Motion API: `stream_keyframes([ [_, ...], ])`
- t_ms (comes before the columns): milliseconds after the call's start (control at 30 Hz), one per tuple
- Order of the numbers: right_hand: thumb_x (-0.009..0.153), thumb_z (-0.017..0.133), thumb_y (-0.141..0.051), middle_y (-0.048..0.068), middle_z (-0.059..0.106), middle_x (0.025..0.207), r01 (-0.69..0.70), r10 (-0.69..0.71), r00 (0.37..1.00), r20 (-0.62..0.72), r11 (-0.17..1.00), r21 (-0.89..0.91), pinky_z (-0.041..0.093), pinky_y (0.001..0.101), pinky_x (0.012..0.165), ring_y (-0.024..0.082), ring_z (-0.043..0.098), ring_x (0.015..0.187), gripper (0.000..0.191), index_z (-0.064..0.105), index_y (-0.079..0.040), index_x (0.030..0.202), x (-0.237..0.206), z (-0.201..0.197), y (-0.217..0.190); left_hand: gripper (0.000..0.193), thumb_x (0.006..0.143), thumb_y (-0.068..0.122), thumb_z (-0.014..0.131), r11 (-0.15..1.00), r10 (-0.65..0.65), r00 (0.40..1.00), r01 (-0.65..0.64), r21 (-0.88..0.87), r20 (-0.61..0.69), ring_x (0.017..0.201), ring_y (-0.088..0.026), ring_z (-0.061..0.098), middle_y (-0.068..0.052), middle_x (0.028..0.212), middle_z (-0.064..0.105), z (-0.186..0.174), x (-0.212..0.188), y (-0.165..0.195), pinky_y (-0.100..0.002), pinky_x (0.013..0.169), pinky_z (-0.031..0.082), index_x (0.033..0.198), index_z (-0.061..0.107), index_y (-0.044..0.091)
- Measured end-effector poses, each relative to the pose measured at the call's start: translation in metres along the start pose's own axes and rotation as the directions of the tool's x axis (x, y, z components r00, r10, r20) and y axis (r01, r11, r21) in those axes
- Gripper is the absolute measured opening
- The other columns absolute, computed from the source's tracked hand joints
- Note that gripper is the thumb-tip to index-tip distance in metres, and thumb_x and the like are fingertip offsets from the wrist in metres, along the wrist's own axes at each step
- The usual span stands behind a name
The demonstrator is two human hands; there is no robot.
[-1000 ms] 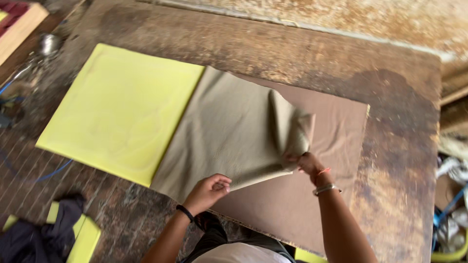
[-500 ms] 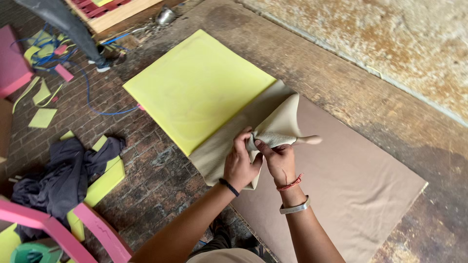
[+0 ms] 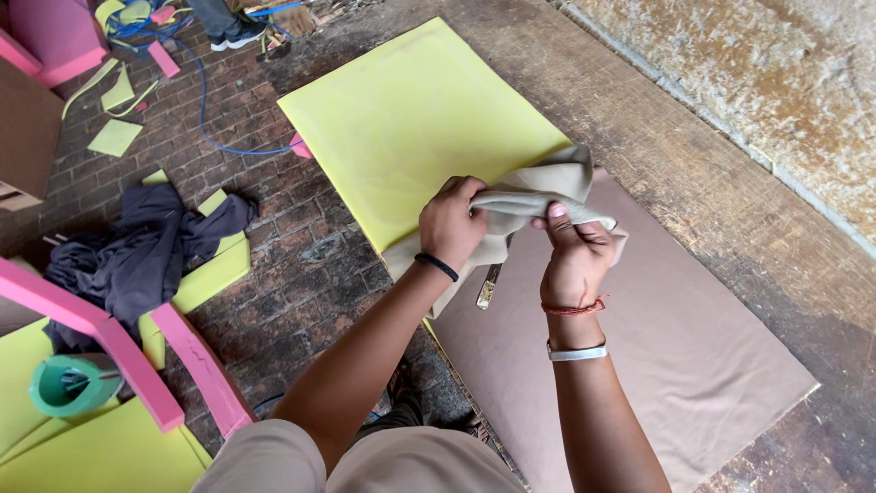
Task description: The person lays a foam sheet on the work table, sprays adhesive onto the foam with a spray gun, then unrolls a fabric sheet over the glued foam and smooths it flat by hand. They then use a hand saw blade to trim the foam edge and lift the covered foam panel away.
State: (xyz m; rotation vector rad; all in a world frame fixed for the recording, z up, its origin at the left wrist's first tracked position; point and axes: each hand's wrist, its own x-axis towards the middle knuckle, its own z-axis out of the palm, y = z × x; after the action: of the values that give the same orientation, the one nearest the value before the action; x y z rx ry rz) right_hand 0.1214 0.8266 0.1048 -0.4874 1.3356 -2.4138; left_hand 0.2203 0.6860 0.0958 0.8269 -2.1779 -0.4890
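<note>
My left hand (image 3: pixel 452 222) and my right hand (image 3: pixel 577 248) both grip a bunched beige cloth (image 3: pixel 534 190), lifted off the table between them. A black band sits on my left wrist; a red thread and a white band sit on my right. A large yellow foam sheet (image 3: pixel 415 119) lies flat beyond my hands. A brown fabric sheet (image 3: pixel 675 338) is spread on the wooden table (image 3: pixel 693 183) under my right arm. A small metal object (image 3: pixel 487 289) shows below the cloth; what it is stays unclear.
On the brick floor to the left lie a dark grey garment (image 3: pixel 137 256), yellow foam scraps (image 3: pixel 114 137), pink foam strips (image 3: pixel 196 365), a green tape roll (image 3: pixel 68 385) and a blue cable (image 3: pixel 205 110). Another person's shoes (image 3: pixel 233 36) stand at the top left.
The beige cloth went from lying partly spread on the table to being gathered up between both hands. The camera view swung left and closer.
</note>
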Motion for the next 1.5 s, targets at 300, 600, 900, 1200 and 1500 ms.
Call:
stream_keyframes([
  [300, 0.098, 0.073, -0.005, 0.003, 0.072, 0.092, -0.14, 0.147, 0.98, 0.133, 0.988, -0.06, 0.049, 0.0259, 0.066, 0.012, 0.064, 0.077, 0.004, 0.074, -0.002, 0.098, 0.001, 0.021, 0.017, 0.047, 0.089, 0.01, 0.07, 0.98, 0.147, 0.989, -0.141, -0.143, 0.026, 0.101, -0.037, 0.071, -0.014, 0.126, 0.063, -0.009, -0.039, 0.032, -0.047, 0.084, 0.058, 0.133, 0.054, 0.013],
  [600, 0.094, 0.074, 0.006, 0.004, 0.072, 0.106, -0.076, 0.06, 0.958, 0.279, 0.996, 0.046, 0.055, 0.027, 0.091, 0.013, 0.068, 0.096, 0.013, 0.072, 0.0, 0.106, -0.003, 0.039, 0.014, 0.068, 0.082, 0.014, 0.076, 0.92, -0.012, 0.997, -0.017, -0.392, -0.07, 0.098, -0.036, 0.072, -0.021, 0.115, 0.065, 0.013, -0.039, 0.007, -0.043, 0.084, 0.059, 0.135, 0.036, 0.004],
  [900, 0.083, 0.053, 0.008, 0.014, 0.071, 0.117, -0.473, 0.395, 0.881, 0.261, 0.723, 0.503, 0.051, 0.0416, 0.102, 0.029, 0.07, 0.11, 0.038, 0.064, 0.005, 0.118, 0.038, -0.002, 0.036, 0.022, 0.099, 0.016, 0.051, 0.611, -0.391, 0.882, 0.463, -0.642, 0.264, 0.077, -0.03, 0.071, -0.014, 0.099, 0.068, 0.022, -0.031, 0.0, -0.04, 0.062, 0.055, 0.119, 0.055, 0.009],
  [1200, 0.103, 0.054, -0.025, 0.011, 0.07, 0.117, -0.49, 0.484, 0.861, 0.156, 0.706, 0.511, 0.047, 0.0552, 0.117, 0.032, 0.065, 0.118, 0.022, 0.062, -0.007, 0.113, 0.082, -0.017, 0.036, 0.028, 0.084, 0.031, 0.073, 0.996, -0.006, 0.878, -0.036, 0.078, 0.478, 0.094, -0.031, 0.072, -0.011, 0.096, 0.076, -0.041, -0.037, -0.007, -0.046, 0.082, 0.057, 0.103, 0.069, 0.011],
  [1500, 0.109, 0.044, -0.018, 0.017, 0.07, 0.126, -0.291, 0.366, 0.93, -0.031, 0.785, 0.548, 0.055, 0.0519, 0.11, 0.031, 0.07, 0.12, 0.033, 0.059, -0.001, 0.132, 0.147, -0.049, 0.061, 0.021, 0.095, 0.03, 0.064, 0.968, -0.242, 0.923, 0.211, 0.134, 0.298, 0.087, -0.028, 0.073, -0.01, 0.094, 0.074, -0.069, -0.028, -0.112, -0.042, 0.079, 0.059, 0.1, 0.07, 0.011],
])
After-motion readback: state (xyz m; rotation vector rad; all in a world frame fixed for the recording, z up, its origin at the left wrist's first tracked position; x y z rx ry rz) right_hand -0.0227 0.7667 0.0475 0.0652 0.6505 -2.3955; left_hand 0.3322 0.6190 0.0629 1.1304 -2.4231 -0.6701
